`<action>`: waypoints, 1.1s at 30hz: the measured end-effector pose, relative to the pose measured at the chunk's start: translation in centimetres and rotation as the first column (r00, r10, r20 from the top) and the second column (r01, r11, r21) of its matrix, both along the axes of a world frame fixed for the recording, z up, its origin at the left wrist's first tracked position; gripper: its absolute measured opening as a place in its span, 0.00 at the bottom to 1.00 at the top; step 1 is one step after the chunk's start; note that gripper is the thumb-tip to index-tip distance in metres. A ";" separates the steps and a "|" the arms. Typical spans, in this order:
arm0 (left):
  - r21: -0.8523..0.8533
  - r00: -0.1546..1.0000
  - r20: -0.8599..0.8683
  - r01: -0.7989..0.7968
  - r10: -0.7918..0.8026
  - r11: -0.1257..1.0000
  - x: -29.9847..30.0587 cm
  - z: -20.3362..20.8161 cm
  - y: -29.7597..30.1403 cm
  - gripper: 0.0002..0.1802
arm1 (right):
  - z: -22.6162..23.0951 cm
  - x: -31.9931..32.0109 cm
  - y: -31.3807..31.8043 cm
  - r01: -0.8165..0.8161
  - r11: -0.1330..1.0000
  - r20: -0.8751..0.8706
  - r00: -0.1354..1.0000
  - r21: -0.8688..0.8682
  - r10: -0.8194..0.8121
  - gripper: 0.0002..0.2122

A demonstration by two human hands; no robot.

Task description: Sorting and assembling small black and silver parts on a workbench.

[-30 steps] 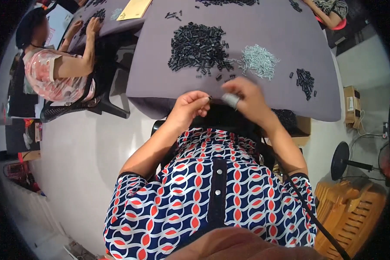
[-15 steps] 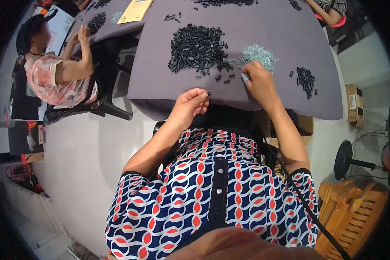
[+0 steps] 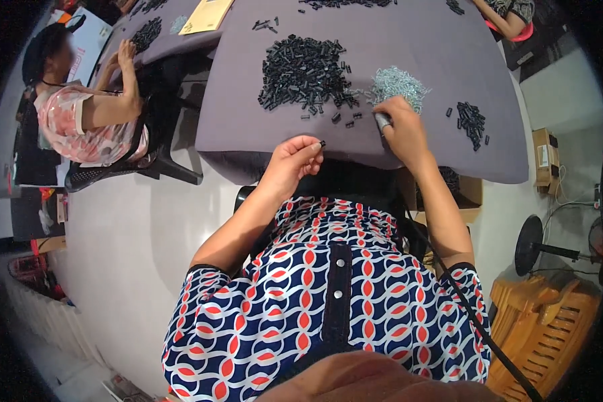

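At the table's front edge, my left hand (image 3: pixel 297 159) is closed in a pinch on a small black plastic piece (image 3: pixel 323 144), whose end sticks out past the fingertips. My right hand (image 3: pixel 403 130) reaches to the near side of a heap of small silvery metal pieces, like screws (image 3: pixel 400 87). Its fingers are drawn together and bent down, and what they hold, if anything, is hidden. A grey covering (image 3: pixel 383 120) wraps one of its fingers. Left of that heap lies a large pile of short black pieces (image 3: pixel 301 74), with a few strays nearest me.
A smaller black pile (image 3: pixel 472 124) lies right on the grey tablecloth (image 3: pixel 241 127). A yellow booklet (image 3: pixel 207 15) lies at the far left. Another person (image 3: pixel 90 110) sits left with hands at a black pile; a second person's arm (image 3: pixel 509 23) shows far right. A wooden chair (image 3: pixel 546 328) stands right.
My right hand has shifted very slightly at the near edge of the silvery heap, fingers still bent down. My left hand keeps its pinch on the black piece.
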State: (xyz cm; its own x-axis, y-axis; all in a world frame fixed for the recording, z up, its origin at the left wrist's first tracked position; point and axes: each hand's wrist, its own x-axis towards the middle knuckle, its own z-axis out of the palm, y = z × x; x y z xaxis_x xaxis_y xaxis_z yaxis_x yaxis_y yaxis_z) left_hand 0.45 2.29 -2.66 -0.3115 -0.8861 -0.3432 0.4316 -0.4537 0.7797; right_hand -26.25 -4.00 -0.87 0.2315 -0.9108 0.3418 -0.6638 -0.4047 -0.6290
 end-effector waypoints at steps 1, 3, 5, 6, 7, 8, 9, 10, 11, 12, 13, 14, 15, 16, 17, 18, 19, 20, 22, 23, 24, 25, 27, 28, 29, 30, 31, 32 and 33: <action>-0.002 1.000 0.005 0.013 -0.013 1.000 -0.1 0.0 0.0 0.07 | -0.1 0.0 0.0 -0.025 0.999 -0.061 0.998 -0.030 0.023 0.11; -0.004 1.000 0.014 0.017 -0.017 1.000 0.1 -0.1 -0.1 0.07 | -0.2 -0.2 0.1 -0.062 0.997 -0.068 0.996 -0.034 0.060 0.12; 0.002 1.000 -0.003 0.016 -0.016 1.000 0.0 -0.2 -0.1 0.07 | -0.4 -0.5 0.3 -0.016 0.988 0.168 0.986 0.150 -0.010 0.13; 0.003 1.000 -0.003 0.016 -0.016 1.000 0.1 -0.2 -0.1 0.07 | -0.2 -0.5 0.4 -0.016 0.988 0.168 0.986 0.152 -0.010 0.13; 0.006 1.000 0.005 0.013 -0.013 1.000 0.3 -0.2 0.0 0.07 | 0.2 -0.7 0.5 0.001 0.989 0.131 0.991 0.145 -0.020 0.13; 0.008 1.000 0.011 0.013 -0.013 1.000 0.3 -0.1 -0.1 0.07 | 0.6 -0.9 0.6 0.020 0.990 0.091 0.995 0.137 -0.033 0.12; 0.008 1.000 0.009 0.016 -0.016 1.000 0.2 -0.2 -0.1 0.07 | 0.5 -0.8 0.6 0.024 0.990 0.090 0.995 0.137 -0.036 0.12; 0.003 1.000 -0.003 0.020 -0.020 1.000 0.1 -0.3 -0.1 0.07 | 0.3 -0.5 0.5 -0.006 0.994 0.080 0.997 0.114 -0.003 0.12; -0.002 1.000 -0.013 0.024 -0.024 1.000 0.1 -0.2 -0.2 0.07 | 0.1 -0.2 0.3 -0.037 0.995 0.071 0.997 0.089 0.031 0.11; -0.003 1.000 -0.012 0.024 -0.024 1.000 0.0 -0.1 -0.2 0.07 | 0.1 0.1 0.2 -0.037 0.995 0.072 0.997 0.088 0.031 0.11; 0.003 1.000 -0.011 0.015 -0.015 1.000 -0.3 0.1 -0.2 0.07 | 0.1 0.3 0.1 -0.007 0.996 0.001 1.000 0.088 0.007 0.11; 0.011 1.000 -0.010 0.004 -0.004 1.000 -0.4 0.2 -0.1 0.07 | 0.0 0.5 0.0 0.021 0.996 -0.068 0.998 0.087 -0.015 0.10; 0.012 1.000 -0.008 0.001 0.000 1.000 -0.4 0.2 -0.1 0.07 | 0.1 0.5 0.0 0.017 0.996 -0.066 0.998 0.088 -0.011 0.10; 0.014 1.000 -0.013 -0.002 0.002 1.000 -0.3 0.2 -0.1 0.07 | 0.2 0.5 -0.1 0.015 0.998 -0.086 0.996 0.067 -0.010 0.09; 0.017 1.000 -0.019 -0.008 0.008 1.000 -0.2 0.1 -0.1 0.07 | 0.3 0.7 -0.2 0.011 0.999 -0.106 0.994 0.047 -0.006 0.09; 0.019 1.000 -0.015 -0.014 0.014 1.000 -0.1 0.1 -0.1 0.07 | 0.5 0.9 0.0 0.004 0.999 -0.102 0.995 0.049 0.001 0.09; 0.028 1.000 -0.012 -0.022 0.022 0.999 -0.2 0.2 -0.1 0.07 | 0.8 1.0 0.5 -0.004 0.996 -0.045 0.999 0.091 0.008 0.08; 0.035 1.000 -0.012 -0.029 0.029 0.999 -0.3 0.2 -0.1 0.07 | 1.1 1.1 0.9 -0.014 0.991 0.011 1.000 0.130 0.013 0.08; 0.022 1.000 -0.026 -0.004 0.005 1.000 -0.2 -0.4 -0.2 0.07 | 2.3 2.2 2.1 -0.107 0.960 0.179 0.982 0.260 0.060 0.07; 0.004 0.999 -0.041 0.034 -0.033 0.999 -0.4 -0.5 -0.2 0.07 | 2.7 2.9 2.6 -0.202 0.909 0.344 0.936 0.365 0.070 0.07; 0.003 0.998 -0.042 0.037 -0.037 0.999 -0.6 -0.4 -0.2 0.07 | 2.3 3.7 2.7 -0.257 0.912 0.388 0.914 0.320 0.122 0.06; -0.010 0.999 -0.020 0.042 -0.042 0.999 -0.9 -0.2 -0.2 0.07 | 2.6 4.4 2.9 -0.297 0.907 0.384 0.907 0.300 0.170 0.06; -0.026 0.999 0.002 0.044 -0.044 0.999 -1.0 0.0 -0.2 0.08 | 2.5 5.3 3.1 -0.371 0.880 0.399 0.885 0.296 0.239 0.05; -0.039 0.999 0.018 0.044 -0.043 0.998 -1.2 0.0 -0.3 0.08 | 2.4 5.3 3.0 -0.372 0.880 0.398 0.885 0.294 0.241 0.05; -0.051 0.999 0.034 0.041 -0.039 0.998 -1.1 0.0 -0.1 0.08 | 2.2 5.4 3.0 -0.380 0.867 0.401 0.884 0.322 0.239 0.05; -0.051 0.999 0.034 0.037 -0.035 0.998 -1.0 0.1 0.0 0.08 | 2.1 5.4 3.0 -0.388 0.853 0.403 0.884 0.349 0.237 0.05; -0.083 0.997 0.066 0.054 -0.049 0.995 -0.9 0.3 0.2 0.08 | 1.8 5.4 3.1 -0.391 0.852 0.402 0.883 0.349 0.241 0.05; -0.114 0.994 0.096 0.070 -0.059 0.991 -0.8 0.3 0.4 0.08 | 1.5 5.4 3.1 -0.419 0.829 0.427 0.869 0.371 0.249 0.05; -0.114 0.994 0.093 0.063 -0.052 0.992 -0.8 0.2 0.7 0.08 | 1.4 5.3 3.2 -0.447 0.804 0.451 0.855 0.392 0.256 0.05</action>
